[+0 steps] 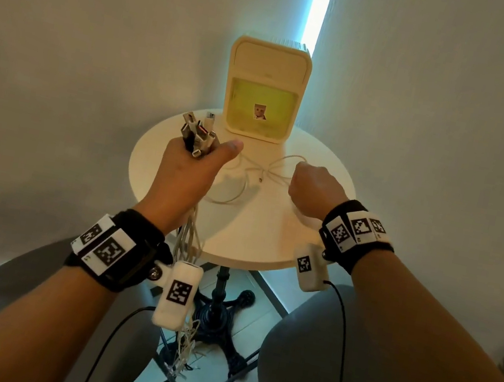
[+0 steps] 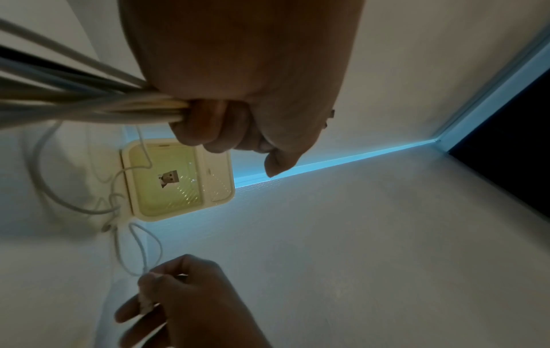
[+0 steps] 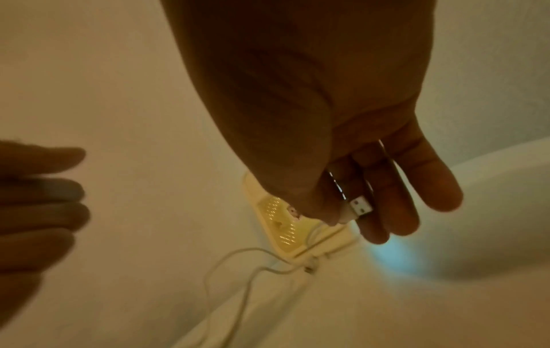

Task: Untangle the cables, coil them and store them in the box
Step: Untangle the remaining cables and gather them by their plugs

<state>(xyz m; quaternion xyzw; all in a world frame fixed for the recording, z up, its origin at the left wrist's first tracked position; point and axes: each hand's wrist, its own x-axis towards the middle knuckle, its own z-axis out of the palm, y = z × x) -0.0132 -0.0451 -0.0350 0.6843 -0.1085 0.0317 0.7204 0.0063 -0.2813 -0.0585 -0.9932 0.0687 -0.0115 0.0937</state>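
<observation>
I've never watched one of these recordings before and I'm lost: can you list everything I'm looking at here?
Box: one, cream with a yellow-green front panel and a small picture on it, standing at the far side of the table.
Table: one, round, white top on a black metal pedestal.
Cable bundle: several, mostly white, plug ends fanned above the left fist, the rest hanging past the table edge towards the floor.
Loose cable: one, white, looped on the tabletop before the box, running to the right hand.
Chairs: two, grey, partly seen below the table.
Wrist bands: two, black with black-and-white markers.
Left hand: grips the bundle.
Right hand: pinches the loose cable's USB plug.
</observation>
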